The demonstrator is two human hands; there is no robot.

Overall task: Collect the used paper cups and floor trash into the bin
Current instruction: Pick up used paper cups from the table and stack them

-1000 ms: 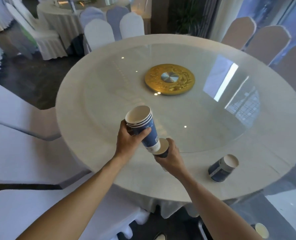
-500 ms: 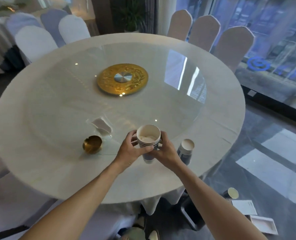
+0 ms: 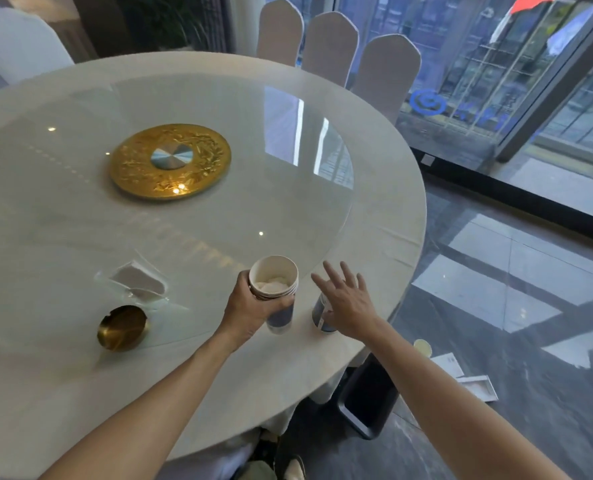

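My left hand (image 3: 250, 310) grips a stack of nested blue-and-white paper cups (image 3: 276, 292), upright above the table's near edge, with crumpled white paper inside the top one. My right hand (image 3: 347, 299) hovers with fingers spread just over another blue paper cup (image 3: 321, 315) that stands on the round white table (image 3: 385, 216); the hand hides most of it. Under the table's right side stands a dark bin (image 3: 367, 400). On the floor beside it lie a paper cup (image 3: 422, 348), a sheet of paper (image 3: 449, 363) and a flat white box (image 3: 478, 388).
A gold ashtray (image 3: 121, 328) and a clear holder with a card (image 3: 137, 284) sit left of my hands. A gold disc (image 3: 170, 161) marks the centre of the glass turntable. White-covered chairs (image 3: 329, 50) ring the far side. Glass doors stand at right.
My right hand has let go of the stack and opened over the lone cup to the right. The view has swung right, showing more floor and trash.
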